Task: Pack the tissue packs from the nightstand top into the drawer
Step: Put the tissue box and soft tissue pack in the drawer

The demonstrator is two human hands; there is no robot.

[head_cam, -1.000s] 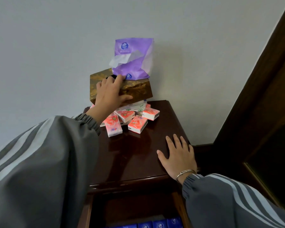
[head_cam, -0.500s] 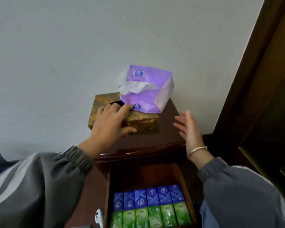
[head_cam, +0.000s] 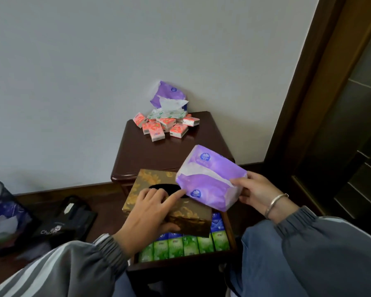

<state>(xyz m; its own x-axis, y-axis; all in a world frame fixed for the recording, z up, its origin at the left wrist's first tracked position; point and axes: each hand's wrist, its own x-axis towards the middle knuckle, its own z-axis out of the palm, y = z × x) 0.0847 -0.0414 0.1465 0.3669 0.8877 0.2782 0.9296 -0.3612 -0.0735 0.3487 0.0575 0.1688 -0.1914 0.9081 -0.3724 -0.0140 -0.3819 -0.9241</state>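
My left hand (head_cam: 151,213) grips a gold patterned tissue box (head_cam: 180,213) held over the open drawer (head_cam: 232,236). My right hand (head_cam: 258,192) holds a purple soft tissue pack (head_cam: 210,181) by its right end, resting partly on the box. Rows of green and blue tissue packs (head_cam: 184,246) fill the drawer, partly hidden by the box. Several small pink tissue packs (head_cam: 163,127) lie piled at the back of the dark wooden nightstand (head_cam: 159,155), with another opened purple pack (head_cam: 169,96) against the wall behind them.
A mesh waste bin (head_cam: 0,209) stands on the floor at the left, with a black bag (head_cam: 66,219) beside it. A dark wooden door frame (head_cam: 321,82) rises at the right. My legs are close under the drawer front.
The gold box and purple pack have come off the nightstand top toward me, over the drawer. My right hand has taken hold of the purple pack. The pink packs are uncovered again.
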